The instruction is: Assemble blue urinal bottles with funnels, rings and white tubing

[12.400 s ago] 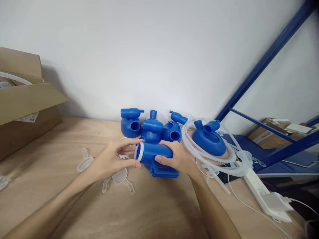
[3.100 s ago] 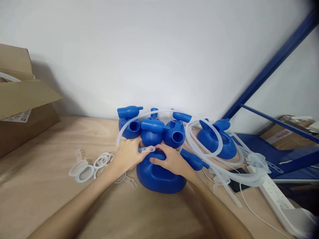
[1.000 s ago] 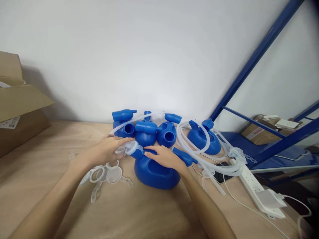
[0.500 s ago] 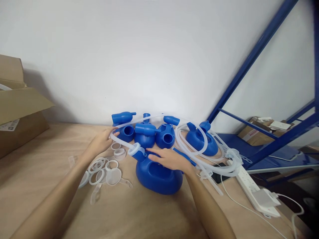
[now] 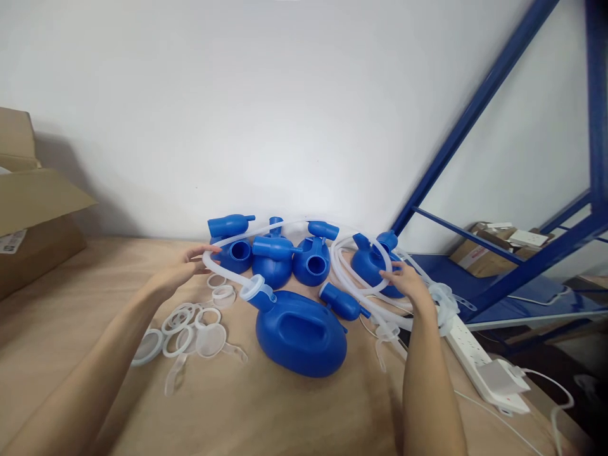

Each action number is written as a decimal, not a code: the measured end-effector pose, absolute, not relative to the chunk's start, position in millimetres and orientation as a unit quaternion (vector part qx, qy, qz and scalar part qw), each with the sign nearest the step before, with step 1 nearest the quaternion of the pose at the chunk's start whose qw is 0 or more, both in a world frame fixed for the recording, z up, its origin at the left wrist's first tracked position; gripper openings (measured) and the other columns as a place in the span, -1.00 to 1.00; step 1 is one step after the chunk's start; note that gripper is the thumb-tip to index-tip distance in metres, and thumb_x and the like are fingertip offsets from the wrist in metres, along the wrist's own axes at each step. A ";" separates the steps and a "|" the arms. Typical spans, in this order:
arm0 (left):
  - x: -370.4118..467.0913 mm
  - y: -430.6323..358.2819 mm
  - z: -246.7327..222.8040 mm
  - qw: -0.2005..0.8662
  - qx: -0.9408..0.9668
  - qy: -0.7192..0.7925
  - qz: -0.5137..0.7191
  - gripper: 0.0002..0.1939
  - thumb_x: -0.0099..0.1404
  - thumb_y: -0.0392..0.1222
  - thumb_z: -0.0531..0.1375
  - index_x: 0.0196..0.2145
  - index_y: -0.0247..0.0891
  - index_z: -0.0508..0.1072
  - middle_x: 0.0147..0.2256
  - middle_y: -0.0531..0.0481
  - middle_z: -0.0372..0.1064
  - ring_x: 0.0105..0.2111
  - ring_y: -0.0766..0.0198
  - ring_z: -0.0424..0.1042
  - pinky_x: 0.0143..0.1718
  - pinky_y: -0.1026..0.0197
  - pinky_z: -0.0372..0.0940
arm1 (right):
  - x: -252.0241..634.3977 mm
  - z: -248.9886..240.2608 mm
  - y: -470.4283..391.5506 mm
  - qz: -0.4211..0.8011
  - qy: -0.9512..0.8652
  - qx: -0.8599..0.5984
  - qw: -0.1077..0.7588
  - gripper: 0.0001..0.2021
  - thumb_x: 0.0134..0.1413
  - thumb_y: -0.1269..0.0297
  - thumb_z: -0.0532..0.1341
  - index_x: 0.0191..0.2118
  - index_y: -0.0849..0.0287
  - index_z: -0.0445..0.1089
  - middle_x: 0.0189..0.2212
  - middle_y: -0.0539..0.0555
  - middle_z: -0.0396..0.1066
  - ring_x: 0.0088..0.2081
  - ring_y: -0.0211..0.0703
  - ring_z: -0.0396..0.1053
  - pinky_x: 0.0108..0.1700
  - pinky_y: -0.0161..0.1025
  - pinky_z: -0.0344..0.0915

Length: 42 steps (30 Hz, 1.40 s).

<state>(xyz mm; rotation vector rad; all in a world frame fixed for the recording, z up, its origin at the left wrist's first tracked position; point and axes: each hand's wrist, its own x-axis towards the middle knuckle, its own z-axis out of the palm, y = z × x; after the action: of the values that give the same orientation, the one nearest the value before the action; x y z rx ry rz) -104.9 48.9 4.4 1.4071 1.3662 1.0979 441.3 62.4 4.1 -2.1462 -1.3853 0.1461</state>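
Fingers of left hand [image 5: 186, 263] gripping clear tube [image 5: 227, 272]; right hand [image 5: 409, 282] at tube loop, grip can't tell. Blue bottle [image 5: 285, 350] mid-table [image 5: 237, 411], tube end hidden at white cap [image 5: 251, 287]. Carton [image 5: 45, 250] cut off left, label [image 5: 12, 242] unreadable.

looks like a small workshop tbh; wooden bench [image 5: 285, 415] across the bottom, lookalike blue bottles [image 5: 308, 356] mid-frame; open carton [image 5: 45, 253] far left, metal rack [image 5: 468, 120] and power strip [image 5: 468, 345] at right
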 end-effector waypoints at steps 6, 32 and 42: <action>-107.6 45.0 13.9 0.481 0.545 0.542 0.422 -0.43 0.16 -0.08 0.30 0.12 -0.28 0.52 0.05 -0.11 0.59 0.17 -0.14 0.45 0.07 -0.06 0.50 | 434.9 24.3 54.7 0.075 -0.448 -0.690 0.564 -0.39 0.15 0.01 0.24 0.23 0.27 0.36 -0.24 0.14 0.54 -0.39 -0.17 0.44 -0.47 -0.30 0.33; -102.5 44.7 7.5 0.470 0.537 0.579 0.395 -0.29 0.14 0.32 0.36 0.11 -0.16 0.54 0.15 -0.20 0.50 0.04 -0.11 0.57 0.01 -0.07 0.54 | 298.3 117.2 -59.9 0.187 -0.465 -0.288 0.816 -0.56 0.05 0.04 0.11 -0.05 0.01 0.59 0.35 0.04 0.27 0.54 0.01 -0.18 0.42 0.16 0.17; -74.3 0.8 33.3 0.061 0.783 0.552 0.280 -0.34 0.37 0.34 0.10 0.24 -0.08 0.46 0.11 -0.21 0.41 0.07 -0.15 0.46 0.12 -0.12 0.37 | 282.6 122.0 -65.0 0.358 -0.356 -0.171 0.846 -0.54 0.36 0.42 -0.08 -0.01 0.06 0.58 0.35 -0.15 0.29 0.47 -0.10 0.04 -0.16 -0.54 0.56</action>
<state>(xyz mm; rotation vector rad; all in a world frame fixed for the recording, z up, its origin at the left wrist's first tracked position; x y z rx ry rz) -74.3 0.8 33.3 2.3683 1.6695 0.8483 282.6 -65.0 122.0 -0.3612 -0.7507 0.7557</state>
